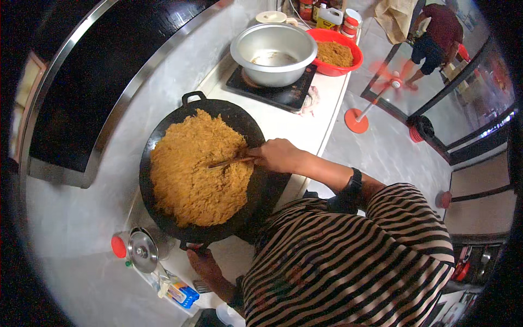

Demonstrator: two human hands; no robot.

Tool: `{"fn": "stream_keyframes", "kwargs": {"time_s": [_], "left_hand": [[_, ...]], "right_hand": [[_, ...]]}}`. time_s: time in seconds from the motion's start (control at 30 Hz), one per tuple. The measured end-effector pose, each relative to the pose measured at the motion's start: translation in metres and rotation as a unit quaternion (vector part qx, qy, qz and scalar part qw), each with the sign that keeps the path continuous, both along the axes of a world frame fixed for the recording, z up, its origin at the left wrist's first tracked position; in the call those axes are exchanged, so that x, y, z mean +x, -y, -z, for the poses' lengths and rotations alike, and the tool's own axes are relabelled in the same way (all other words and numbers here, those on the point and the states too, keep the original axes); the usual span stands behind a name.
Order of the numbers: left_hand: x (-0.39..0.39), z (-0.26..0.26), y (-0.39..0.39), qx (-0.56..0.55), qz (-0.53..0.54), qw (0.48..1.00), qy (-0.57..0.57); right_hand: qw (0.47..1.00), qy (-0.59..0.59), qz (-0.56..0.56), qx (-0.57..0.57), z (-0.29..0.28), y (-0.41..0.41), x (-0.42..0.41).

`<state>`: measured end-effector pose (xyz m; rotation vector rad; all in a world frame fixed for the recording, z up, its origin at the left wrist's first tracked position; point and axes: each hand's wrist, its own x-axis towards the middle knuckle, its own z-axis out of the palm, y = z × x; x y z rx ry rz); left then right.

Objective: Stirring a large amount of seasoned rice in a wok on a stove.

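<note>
A large black wok (pixel 257 122) with two loop handles stands before me on the counter side. It holds a wide heap of shredded golden-brown food (pixel 200 171), partly blurred by motion. My right hand (pixel 280 155) grips a thin wooden utensil (pixel 229 162), whose far end is sunk in the heap; whether it ends in a blade is hidden. My left hand (pixel 205 265) is closed around the wok's nearer loop handle (pixel 183 244), at the lower rim.
A silver metal basin (pixel 273 41) sits on a black induction cooktop (pixel 300 92). Beside it stands a red bowl (pixel 357 57) of brown shreds. A lidded metal pot (pixel 143 250) and blue packet (pixel 188 296) lie lower left. Beyond are a floor fan (pixel 395 83) and another person (pixel 441 30).
</note>
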<state>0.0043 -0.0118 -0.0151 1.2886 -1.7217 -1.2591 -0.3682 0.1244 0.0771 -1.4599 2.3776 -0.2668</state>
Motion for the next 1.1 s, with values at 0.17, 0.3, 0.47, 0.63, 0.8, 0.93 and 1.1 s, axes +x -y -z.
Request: {"fn": "stream_keyframes", "kwargs": {"time_s": [0.17,0.3,0.47,0.63,0.8,0.93,1.1], "left_hand": [[0.010,0.002,-0.001,-0.169,0.049,0.973,0.150],[0.006,-0.010,-0.007,0.156,-0.006,0.976,-0.151],[-0.004,-0.020,-0.017,0.032,0.008,0.998,-0.056],[-0.002,-0.026,-0.018,0.175,-0.034,0.955,-0.237],[-0.008,-0.027,-0.021,0.175,-0.053,0.949,-0.258],[-0.007,-0.029,-0.023,0.171,-0.040,0.945,-0.275],[-0.008,-0.025,-0.019,0.198,-0.045,0.933,-0.296]], "right_hand": [[1.000,0.020,0.001,0.017,-0.003,-0.002,-0.001],[1.000,0.007,0.004,-0.010,0.013,0.002,-0.005],[0.995,-0.026,-0.040,-0.089,0.001,0.012,-0.011],[0.995,-0.062,-0.062,-0.056,-0.015,0.049,-0.001],[0.979,-0.041,-0.180,-0.086,0.034,0.059,0.024],[0.962,-0.145,-0.230,-0.026,0.025,0.083,0.006],[0.935,-0.298,-0.189,-0.025,0.032,0.116,-0.025]]}}
